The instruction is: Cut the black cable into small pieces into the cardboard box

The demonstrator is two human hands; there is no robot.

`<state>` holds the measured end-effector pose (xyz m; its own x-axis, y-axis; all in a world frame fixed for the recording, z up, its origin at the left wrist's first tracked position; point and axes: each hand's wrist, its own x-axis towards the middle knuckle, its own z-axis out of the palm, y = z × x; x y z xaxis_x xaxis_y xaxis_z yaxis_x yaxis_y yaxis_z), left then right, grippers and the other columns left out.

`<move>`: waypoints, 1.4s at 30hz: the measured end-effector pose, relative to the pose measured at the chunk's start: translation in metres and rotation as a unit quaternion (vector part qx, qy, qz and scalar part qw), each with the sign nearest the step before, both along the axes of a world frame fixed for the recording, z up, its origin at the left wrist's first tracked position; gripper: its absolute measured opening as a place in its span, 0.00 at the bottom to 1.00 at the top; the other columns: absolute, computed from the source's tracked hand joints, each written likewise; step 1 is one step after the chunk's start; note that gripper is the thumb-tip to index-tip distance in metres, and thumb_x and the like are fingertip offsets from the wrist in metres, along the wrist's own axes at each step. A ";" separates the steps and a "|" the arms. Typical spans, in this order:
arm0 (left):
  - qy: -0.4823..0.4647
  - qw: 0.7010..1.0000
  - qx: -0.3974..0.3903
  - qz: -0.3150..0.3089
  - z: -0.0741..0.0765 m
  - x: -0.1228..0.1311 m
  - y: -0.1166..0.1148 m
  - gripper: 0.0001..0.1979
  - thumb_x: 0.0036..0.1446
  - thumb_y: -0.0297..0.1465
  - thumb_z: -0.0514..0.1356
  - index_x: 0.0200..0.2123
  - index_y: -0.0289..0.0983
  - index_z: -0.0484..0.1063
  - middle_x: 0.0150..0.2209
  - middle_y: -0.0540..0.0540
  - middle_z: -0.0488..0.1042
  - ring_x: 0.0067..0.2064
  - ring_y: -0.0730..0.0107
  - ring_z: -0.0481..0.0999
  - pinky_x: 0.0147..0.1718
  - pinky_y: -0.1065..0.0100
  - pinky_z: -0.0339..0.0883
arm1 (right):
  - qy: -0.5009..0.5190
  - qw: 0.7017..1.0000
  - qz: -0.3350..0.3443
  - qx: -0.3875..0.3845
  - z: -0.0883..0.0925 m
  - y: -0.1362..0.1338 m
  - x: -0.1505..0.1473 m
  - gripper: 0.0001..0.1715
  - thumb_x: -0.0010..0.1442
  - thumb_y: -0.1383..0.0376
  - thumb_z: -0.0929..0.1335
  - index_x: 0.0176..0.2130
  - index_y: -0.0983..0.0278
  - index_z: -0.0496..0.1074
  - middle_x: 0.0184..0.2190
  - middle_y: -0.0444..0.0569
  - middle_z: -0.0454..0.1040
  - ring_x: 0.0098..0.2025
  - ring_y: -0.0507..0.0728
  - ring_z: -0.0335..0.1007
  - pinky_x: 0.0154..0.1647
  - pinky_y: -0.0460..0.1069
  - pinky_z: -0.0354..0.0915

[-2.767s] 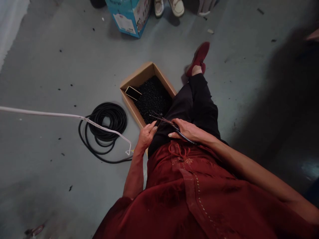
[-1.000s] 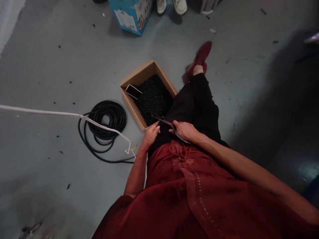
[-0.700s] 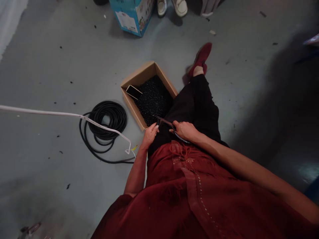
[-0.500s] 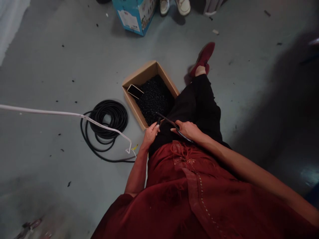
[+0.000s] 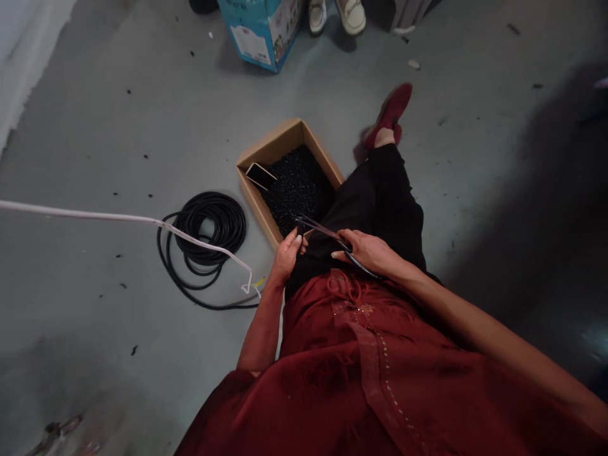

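Note:
My left hand (image 5: pixel 287 257) pinches the end of a black rubber hose (image 5: pixel 300 229) upright, just over the near edge of a cardboard box (image 5: pixel 254 206). In my right hand (image 5: pixel 368 249) is a pair of scissors (image 5: pixel 325 229), its blades parted and their tips at the top of the hose end. Small black cut pieces (image 5: pixel 293 187) fill the bottom of the box, and a dark rectangular thing with a pale edge (image 5: pixel 261 177) leans in its left corner. Left of the box lies a coil of black hose (image 5: pixel 228 244), whose loose end runs under my left forearm.
A white cord (image 5: pixel 118 216) stretches in from the left over the coil. Farther off stand a blue carton (image 5: pixel 249 38) and another person's pale shoes (image 5: pixel 352 18). Small dark scraps dot the grey floor. My outstretched leg (image 5: pixel 399 196) borders the box on the right.
The scissor blades have opened and their tips have come to the hose end. My left hand has turned the hose end more upright. The whole view has shifted slightly.

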<state>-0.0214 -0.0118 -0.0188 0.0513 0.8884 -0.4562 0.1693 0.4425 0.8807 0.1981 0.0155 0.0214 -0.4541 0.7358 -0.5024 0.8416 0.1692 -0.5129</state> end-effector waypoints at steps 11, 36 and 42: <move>0.006 1.000 0.028 -0.009 0.001 0.005 -0.003 0.20 0.59 0.38 0.49 0.51 0.36 0.64 0.31 0.48 0.71 0.29 0.78 0.67 0.31 0.74 0.64 | 0.023 1.000 0.017 -0.007 0.005 0.003 -0.003 0.33 0.55 0.43 0.61 0.51 0.61 0.61 0.43 0.55 0.69 0.43 0.61 0.67 0.39 0.50 0.59; 0.146 0.983 0.078 -0.076 0.005 0.005 -0.003 0.22 0.60 0.38 0.48 0.53 0.34 0.63 0.32 0.47 0.73 0.29 0.76 0.68 0.34 0.72 0.65 | 0.055 0.997 0.035 -0.040 0.007 0.010 0.000 0.39 0.52 0.41 0.61 0.53 0.64 0.59 0.44 0.57 0.68 0.43 0.62 0.66 0.40 0.51 0.60; 0.146 0.984 0.074 -0.074 0.006 0.005 -0.003 0.21 0.60 0.37 0.48 0.53 0.33 0.64 0.31 0.47 0.72 0.28 0.77 0.67 0.34 0.73 0.64 | 0.039 0.998 0.038 -0.031 0.008 0.009 0.002 0.39 0.52 0.41 0.60 0.54 0.64 0.59 0.44 0.57 0.68 0.43 0.62 0.66 0.40 0.51 0.60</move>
